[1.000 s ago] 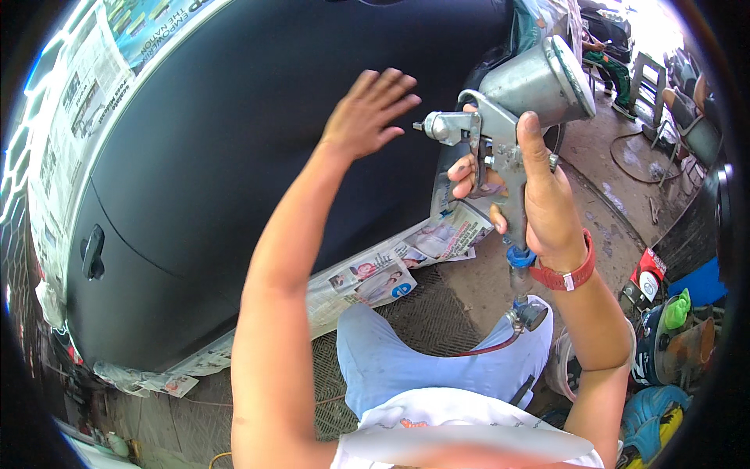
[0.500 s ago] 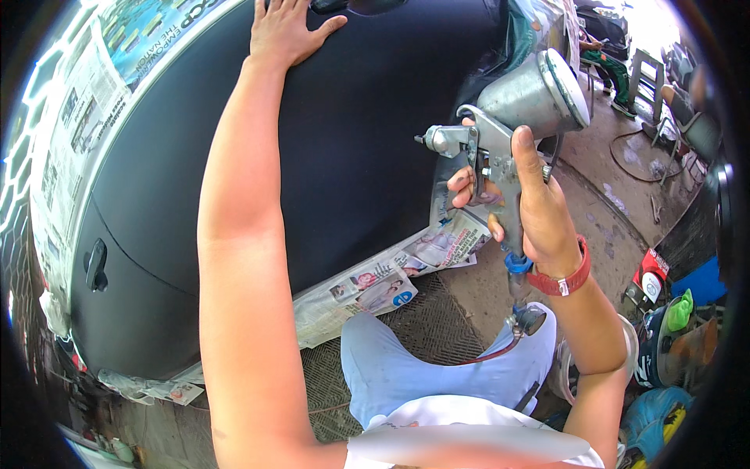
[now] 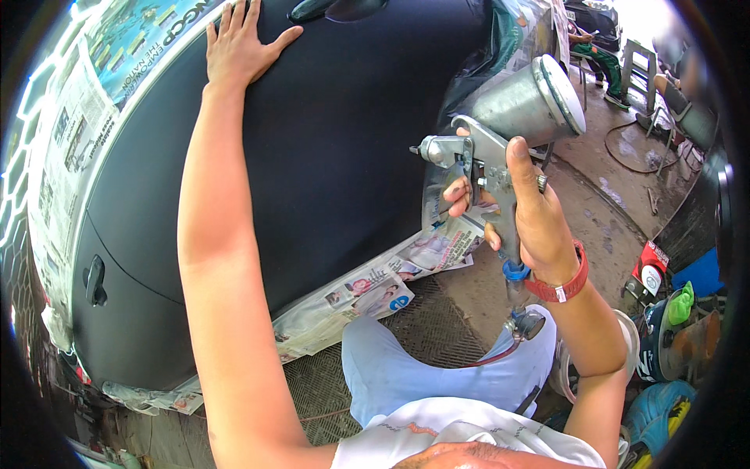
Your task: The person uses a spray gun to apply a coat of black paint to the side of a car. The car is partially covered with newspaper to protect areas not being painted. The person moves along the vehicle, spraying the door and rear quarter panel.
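Upper left of the frame, left hand [image 3: 241, 43] flat, fingers spread, on black car door [image 3: 328, 156]; right hand [image 3: 525, 209] clamped on spray gun [image 3: 500, 133].

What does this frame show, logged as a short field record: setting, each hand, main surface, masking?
setting: outdoor paint workshop, person crouched beside a car
left hand: flat, palm down on the black car door panel
right hand: gripping a metal spray gun, fingers on the trigger, nozzle toward the panel
spray gun cup: metal, mounted on top, tilted
hose: red, runs from the gun's base
masking: newspaper taped along the panel's lower edge and over the window
door handle: black, lower left
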`<state>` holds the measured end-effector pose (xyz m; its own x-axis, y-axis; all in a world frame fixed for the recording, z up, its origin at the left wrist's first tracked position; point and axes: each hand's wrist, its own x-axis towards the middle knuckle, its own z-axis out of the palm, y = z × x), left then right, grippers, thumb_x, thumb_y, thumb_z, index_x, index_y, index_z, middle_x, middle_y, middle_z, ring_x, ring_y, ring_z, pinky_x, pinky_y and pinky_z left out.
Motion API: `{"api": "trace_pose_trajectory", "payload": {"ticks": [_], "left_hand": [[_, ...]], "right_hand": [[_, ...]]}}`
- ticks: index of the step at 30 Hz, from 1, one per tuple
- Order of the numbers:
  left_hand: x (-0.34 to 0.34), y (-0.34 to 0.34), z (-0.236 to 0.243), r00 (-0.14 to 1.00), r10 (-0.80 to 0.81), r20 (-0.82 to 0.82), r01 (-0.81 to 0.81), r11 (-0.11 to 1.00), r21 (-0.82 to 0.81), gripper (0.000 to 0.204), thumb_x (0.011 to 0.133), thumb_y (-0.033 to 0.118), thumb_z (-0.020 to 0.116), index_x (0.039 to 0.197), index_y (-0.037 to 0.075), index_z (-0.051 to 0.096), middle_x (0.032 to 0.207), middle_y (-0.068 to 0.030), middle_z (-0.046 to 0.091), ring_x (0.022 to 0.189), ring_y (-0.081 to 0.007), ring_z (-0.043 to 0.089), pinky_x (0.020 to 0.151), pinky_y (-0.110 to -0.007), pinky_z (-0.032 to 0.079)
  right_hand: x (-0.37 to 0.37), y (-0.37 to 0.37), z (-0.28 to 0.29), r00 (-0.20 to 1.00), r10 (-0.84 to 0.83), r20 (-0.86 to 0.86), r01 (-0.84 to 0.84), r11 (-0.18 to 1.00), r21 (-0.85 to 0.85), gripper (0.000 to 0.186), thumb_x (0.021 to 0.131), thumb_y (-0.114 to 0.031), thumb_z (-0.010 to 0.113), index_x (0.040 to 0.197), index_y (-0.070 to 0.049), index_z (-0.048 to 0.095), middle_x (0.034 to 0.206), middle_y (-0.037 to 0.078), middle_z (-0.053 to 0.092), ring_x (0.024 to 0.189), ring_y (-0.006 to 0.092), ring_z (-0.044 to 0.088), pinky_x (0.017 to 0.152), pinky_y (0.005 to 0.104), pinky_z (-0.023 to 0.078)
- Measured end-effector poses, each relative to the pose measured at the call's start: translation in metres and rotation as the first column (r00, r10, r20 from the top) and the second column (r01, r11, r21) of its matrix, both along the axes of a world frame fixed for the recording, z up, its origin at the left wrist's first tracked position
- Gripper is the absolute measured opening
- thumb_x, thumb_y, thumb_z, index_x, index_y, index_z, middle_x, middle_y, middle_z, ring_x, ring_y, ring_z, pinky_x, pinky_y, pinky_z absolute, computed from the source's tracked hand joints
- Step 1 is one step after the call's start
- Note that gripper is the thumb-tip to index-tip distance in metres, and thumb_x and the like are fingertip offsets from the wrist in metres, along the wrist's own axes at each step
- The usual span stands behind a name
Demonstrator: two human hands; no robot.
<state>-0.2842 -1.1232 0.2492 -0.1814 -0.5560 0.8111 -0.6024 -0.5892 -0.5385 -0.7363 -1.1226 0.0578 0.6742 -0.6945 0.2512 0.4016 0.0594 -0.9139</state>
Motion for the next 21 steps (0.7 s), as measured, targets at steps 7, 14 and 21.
{"api": "trace_pose_trajectory", "payload": {"ticks": [7,14,21], "left_hand": [[-0.076,-0.03,-0.119,0.982,-0.183,-0.052,0.182,0.983,-0.018,0.098,0.103,0.076,0.048,0.169,0.005,0.034,0.174,-0.0198,0.035,0.164,-0.0385,0.027,0.132,-0.058,0.02],[-0.104,-0.108,-0.11,0.968,-0.25,-0.005,0.246,0.948,0.201,0.09,0.106,0.071,0.048,0.171,0.011,0.032,0.177,-0.0157,0.032,0.164,-0.0338,0.027,0.134,-0.054,0.019],[-0.154,-0.21,-0.095,0.99,-0.143,-0.023,0.144,0.968,0.205,0.092,0.105,0.073,0.046,0.173,0.015,0.027,0.18,-0.0112,0.025,0.168,-0.0299,0.019,0.136,-0.053,0.014]], "right_hand": [[-0.015,-0.006,-0.005,0.998,-0.057,0.013,0.056,0.998,0.022,0.082,0.108,-0.073,0.043,0.139,-0.001,0.066,0.099,0.011,0.078,0.084,0.0122,0.076,0.048,0.0207,0.05],[-0.029,-0.007,-0.015,0.994,-0.109,0.001,0.109,0.992,0.063,0.081,0.109,-0.072,0.042,0.137,0.0,0.066,0.099,0.012,0.078,0.084,0.0132,0.076,0.048,0.0219,0.05],[-0.055,0.003,-0.04,0.985,-0.159,-0.059,0.162,0.986,0.036,0.075,0.112,-0.067,0.042,0.121,0.001,0.073,0.105,0.01,0.079,0.091,0.0122,0.074,0.052,0.0231,0.05]]}}
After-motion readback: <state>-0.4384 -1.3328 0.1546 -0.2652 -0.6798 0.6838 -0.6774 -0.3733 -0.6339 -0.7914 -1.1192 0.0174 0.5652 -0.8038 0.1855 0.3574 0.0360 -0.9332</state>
